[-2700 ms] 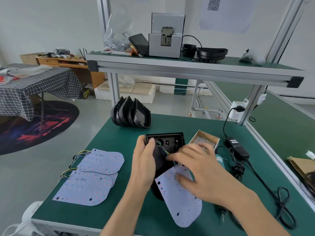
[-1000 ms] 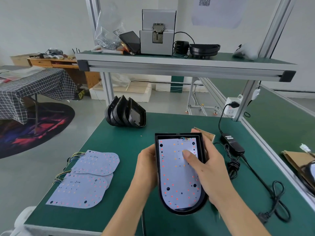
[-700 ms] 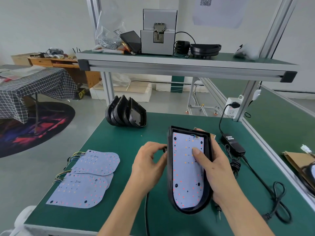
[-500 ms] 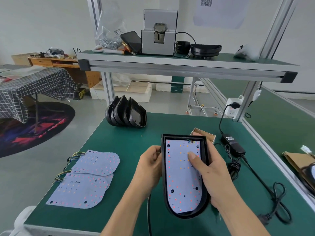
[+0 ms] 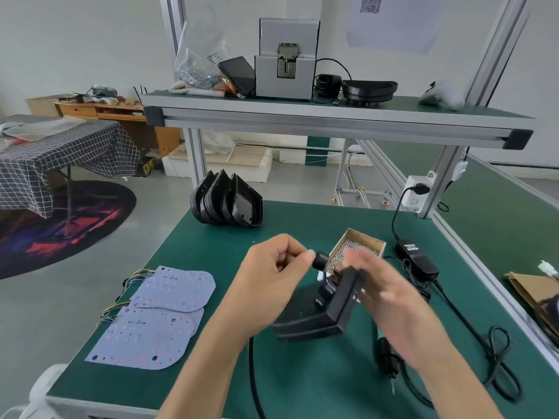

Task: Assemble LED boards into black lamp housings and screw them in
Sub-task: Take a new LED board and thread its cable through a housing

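Now the housing (image 5: 314, 316) sits tipped on edge between my hands, just short of the screw box (image 5: 358, 252). My left hand (image 5: 269, 282) pinches a small black part (image 5: 320, 260) above it; my right hand (image 5: 384, 294), blurred, holds the housing's far edge, its grip unclear. Spare boards (image 5: 157, 316) lie well left of the housing.

LED boards (image 5: 157, 316) left on table (image 5: 302, 373); housing stack (image 5: 227, 204) behind; screw box (image 5: 358, 251) right, adapter (image 5: 417, 258) beyond.
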`<state>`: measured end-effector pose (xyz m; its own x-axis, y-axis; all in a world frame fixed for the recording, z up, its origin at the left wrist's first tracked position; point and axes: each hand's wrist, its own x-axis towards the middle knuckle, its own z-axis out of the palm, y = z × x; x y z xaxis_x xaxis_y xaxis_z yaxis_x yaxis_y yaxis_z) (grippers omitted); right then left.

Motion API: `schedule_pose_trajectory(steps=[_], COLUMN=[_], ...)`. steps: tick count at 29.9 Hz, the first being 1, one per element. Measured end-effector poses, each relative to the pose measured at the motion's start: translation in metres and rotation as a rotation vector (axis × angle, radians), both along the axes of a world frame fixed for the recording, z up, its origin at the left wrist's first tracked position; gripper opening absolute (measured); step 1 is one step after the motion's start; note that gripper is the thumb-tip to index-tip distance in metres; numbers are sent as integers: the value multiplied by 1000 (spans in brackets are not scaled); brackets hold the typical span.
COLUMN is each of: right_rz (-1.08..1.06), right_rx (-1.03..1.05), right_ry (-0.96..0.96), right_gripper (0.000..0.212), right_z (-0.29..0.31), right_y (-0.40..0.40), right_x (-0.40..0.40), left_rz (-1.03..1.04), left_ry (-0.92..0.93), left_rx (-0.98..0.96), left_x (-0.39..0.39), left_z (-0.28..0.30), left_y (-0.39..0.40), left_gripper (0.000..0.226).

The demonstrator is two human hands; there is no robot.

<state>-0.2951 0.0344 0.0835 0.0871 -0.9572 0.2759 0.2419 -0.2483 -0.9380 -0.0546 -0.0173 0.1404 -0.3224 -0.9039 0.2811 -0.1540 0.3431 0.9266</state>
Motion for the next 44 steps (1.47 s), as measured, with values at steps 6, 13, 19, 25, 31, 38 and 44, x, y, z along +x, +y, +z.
schedule_pose_trajectory(steps=[6,13,19,25,31,38,44], right_rz=[-252,-204,-229,-329,-461,-518,-673], right_rx=[-232,-152,-53,-107,-162,-138,-142], right_ry=[739,754,639,773,888,1037,1070], right_gripper=[44,22,27,17,8,17,26], right_z=[50,49,31,29,26,22,16], right_y=[-2,-15,-7,1,8,14,10], right_x=[18,38,36,29,30,35,52], left_rz=[51,-1,-12,71,124,189,235], left_ry=[-132,-338,-255,-314,-367,-424,-558], left_rx=[-87,48,147,11,-70,-102,-89], left_x=[-15,-12,-20,-39,-44,-51,-60], left_z=[9,1,-4,3,20,16,9], left_y=[-1,-1,4,14,24,34,40], left_gripper=[21,29,30,28,25,28,33])
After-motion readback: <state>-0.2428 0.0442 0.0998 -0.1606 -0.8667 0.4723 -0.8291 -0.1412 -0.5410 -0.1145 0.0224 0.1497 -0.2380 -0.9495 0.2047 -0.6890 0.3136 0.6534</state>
